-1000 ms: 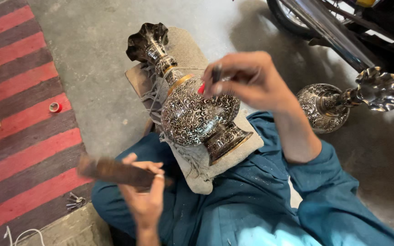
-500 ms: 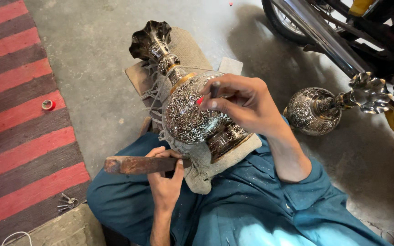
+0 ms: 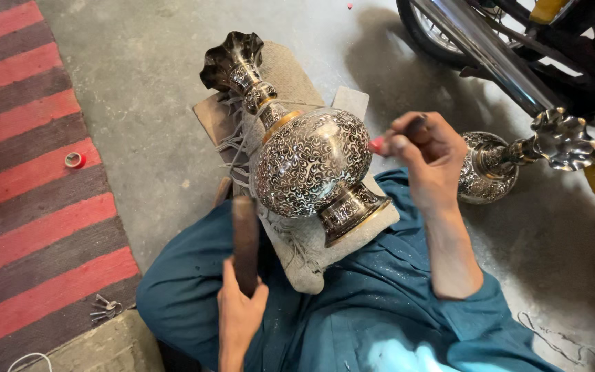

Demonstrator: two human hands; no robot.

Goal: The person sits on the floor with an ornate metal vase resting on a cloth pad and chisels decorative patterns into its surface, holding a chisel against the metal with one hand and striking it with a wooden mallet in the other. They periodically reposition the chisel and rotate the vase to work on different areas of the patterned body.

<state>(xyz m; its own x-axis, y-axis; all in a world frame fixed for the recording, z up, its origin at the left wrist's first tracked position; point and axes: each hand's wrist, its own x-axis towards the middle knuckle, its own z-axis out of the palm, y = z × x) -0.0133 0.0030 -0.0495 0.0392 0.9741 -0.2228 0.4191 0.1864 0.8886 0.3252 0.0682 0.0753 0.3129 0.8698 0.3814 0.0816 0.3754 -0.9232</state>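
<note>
Lying btwn both hands, engraved vase (image 3: pixel 311 169): left hand (image 3: pixel 239 313) clamped on wooden mallet (image 3: pixel 245 241), right hand (image 3: pixel 425 155) pinching red-tipped tool (image 3: pixel 377 144).

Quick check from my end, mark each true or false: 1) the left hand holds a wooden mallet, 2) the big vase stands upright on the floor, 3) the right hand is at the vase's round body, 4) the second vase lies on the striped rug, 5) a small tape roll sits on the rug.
1) True: the left hand grips a wooden mallet.
2) False: the big vase lies tilted on a cloth pad over the lap.
3) True: the right hand holds a small tool against its body.
4) False: the second vase lies on the concrete floor, by the motorbike.
5) True: the tape roll is on the striped rug.
</note>
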